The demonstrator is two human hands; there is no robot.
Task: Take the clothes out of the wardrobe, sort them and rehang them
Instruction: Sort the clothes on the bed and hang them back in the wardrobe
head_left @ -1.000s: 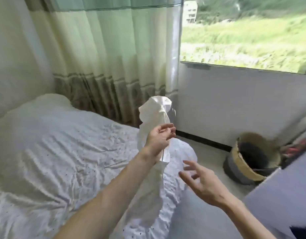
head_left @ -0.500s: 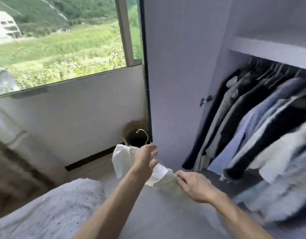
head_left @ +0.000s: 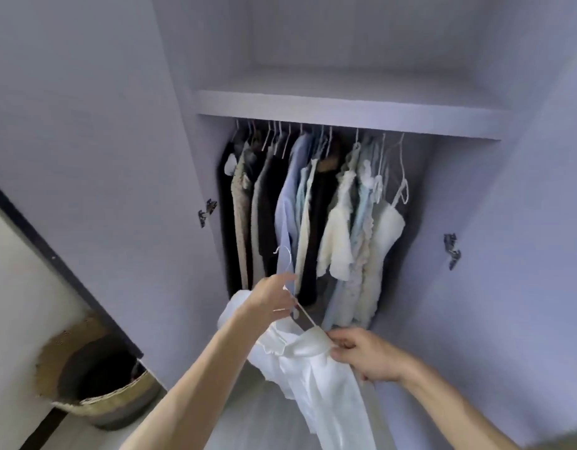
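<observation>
Turned to the wardrobe (head_left: 345,107): left hand (head_left: 271,298) grips the hanger (head_left: 286,254), right hand (head_left: 366,354) pinches the white garment (head_left: 319,384), seemingly limp, light.

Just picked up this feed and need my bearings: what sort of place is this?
Probably a bedroom at home, facing an open wardrobe: hung clothes under a shelf, a woven basket on the floor beside it, a white garment on a hanger.

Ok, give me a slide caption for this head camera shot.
Left hand holds a hanger, right hand pinches the white top on it, before the open wardrobe.
</observation>
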